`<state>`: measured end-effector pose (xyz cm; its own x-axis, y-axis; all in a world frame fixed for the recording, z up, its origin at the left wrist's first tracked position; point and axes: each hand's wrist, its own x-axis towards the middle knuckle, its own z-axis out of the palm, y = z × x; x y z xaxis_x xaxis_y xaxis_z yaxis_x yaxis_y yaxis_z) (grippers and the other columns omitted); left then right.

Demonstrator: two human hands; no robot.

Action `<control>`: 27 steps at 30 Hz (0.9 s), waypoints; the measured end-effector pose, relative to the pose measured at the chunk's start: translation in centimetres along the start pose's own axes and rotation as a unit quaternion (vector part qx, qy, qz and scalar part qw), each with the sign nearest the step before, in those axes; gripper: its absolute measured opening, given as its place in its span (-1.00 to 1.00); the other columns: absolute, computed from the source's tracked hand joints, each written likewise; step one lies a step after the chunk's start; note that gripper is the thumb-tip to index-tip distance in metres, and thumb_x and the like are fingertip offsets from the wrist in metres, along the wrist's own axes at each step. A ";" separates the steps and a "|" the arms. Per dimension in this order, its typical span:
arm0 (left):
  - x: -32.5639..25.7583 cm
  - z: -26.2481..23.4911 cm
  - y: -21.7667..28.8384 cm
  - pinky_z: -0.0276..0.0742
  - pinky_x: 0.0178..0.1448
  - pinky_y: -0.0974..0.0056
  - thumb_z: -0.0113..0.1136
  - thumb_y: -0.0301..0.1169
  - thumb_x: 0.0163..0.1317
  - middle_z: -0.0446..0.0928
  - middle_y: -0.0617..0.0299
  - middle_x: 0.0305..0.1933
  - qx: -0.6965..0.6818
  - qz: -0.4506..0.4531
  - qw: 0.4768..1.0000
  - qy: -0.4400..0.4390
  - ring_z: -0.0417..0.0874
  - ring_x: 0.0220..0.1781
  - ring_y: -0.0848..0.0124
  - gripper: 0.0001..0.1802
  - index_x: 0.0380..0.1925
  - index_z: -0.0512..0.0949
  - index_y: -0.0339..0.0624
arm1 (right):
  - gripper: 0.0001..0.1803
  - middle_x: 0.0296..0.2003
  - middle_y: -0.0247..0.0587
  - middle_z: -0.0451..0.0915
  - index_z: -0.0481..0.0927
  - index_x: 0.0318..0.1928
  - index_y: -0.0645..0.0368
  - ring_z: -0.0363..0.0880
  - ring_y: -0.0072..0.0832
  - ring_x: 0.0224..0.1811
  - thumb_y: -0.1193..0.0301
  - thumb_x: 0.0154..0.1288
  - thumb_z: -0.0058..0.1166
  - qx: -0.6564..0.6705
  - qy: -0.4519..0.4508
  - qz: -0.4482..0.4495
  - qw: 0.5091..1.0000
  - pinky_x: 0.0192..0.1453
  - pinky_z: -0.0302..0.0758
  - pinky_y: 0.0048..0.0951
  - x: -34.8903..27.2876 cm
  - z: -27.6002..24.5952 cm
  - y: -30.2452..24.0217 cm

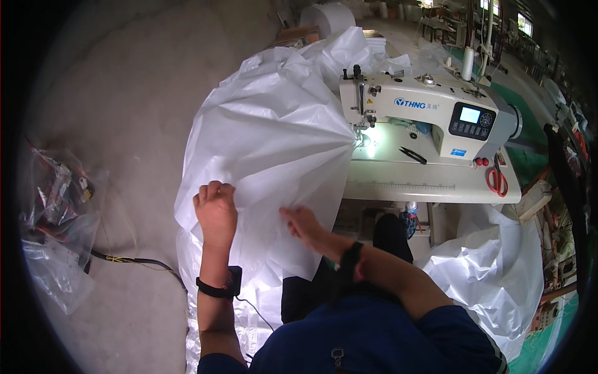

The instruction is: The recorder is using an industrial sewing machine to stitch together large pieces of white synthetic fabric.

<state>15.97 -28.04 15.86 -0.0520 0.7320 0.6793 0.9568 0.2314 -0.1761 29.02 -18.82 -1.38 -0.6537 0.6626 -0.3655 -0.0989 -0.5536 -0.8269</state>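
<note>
A big sheet of white woven fabric (274,137) fans out in folds from the needle of a white sewing machine (430,115) and hangs over the table's left end. My left hand (216,209) is closed on the fabric's left edge, pulling it up. My right hand (302,224) lies on the cloth lower down, fingers pinching a fold. Both forearms wear black wrist bands.
The sewing table (430,184) carries red-handled scissors (496,181) and black thread snips (412,154). More white fabric (492,274) is heaped at the right. A clear plastic bag of parts (53,212) and a black cable (137,262) lie on the concrete floor at the left.
</note>
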 end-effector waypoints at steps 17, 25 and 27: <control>-4.3 -4.5 7.6 0.39 -0.03 0.12 0.11 -0.61 -0.08 0.47 0.13 -0.21 -0.402 0.105 0.906 0.077 0.49 -0.13 0.11 -0.84 -0.42 0.50 -0.24 | -0.60 -0.55 -0.43 0.36 0.45 0.00 0.11 0.27 -0.69 -0.67 0.21 0.19 0.09 0.090 -0.150 0.003 0.985 -0.67 0.16 -0.68 -7.4 -1.8 -5.6; -12.4 4.2 11.8 0.47 -0.12 0.33 0.09 -0.42 0.12 0.56 0.24 -0.22 -0.542 0.054 0.730 -0.413 0.58 -0.23 0.41 -0.85 -0.31 0.53 -0.18 | -0.26 -0.58 0.01 0.52 0.04 0.31 0.22 0.54 -0.27 -0.60 0.28 0.19 0.05 -0.358 -0.420 -0.338 0.762 -0.45 0.46 -0.25 -14.3 6.4 -12.4; -7.2 8.1 12.5 0.44 0.06 0.32 0.07 -0.25 0.20 0.39 0.04 0.11 -0.588 -0.064 0.780 -0.206 0.45 0.09 0.30 -0.58 0.04 0.41 -0.18 | -0.24 -0.40 0.15 0.53 0.10 0.29 0.21 0.57 -0.14 -0.30 0.37 0.08 0.11 -0.534 -0.461 -0.308 0.638 -0.18 0.46 -0.23 -20.0 10.1 -15.3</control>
<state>25.96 -25.26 2.98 -0.0238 0.9508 0.3088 0.5254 -0.2509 0.8130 35.98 -28.66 22.94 -0.9499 -0.2621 0.1701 -0.3045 0.6551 -0.6915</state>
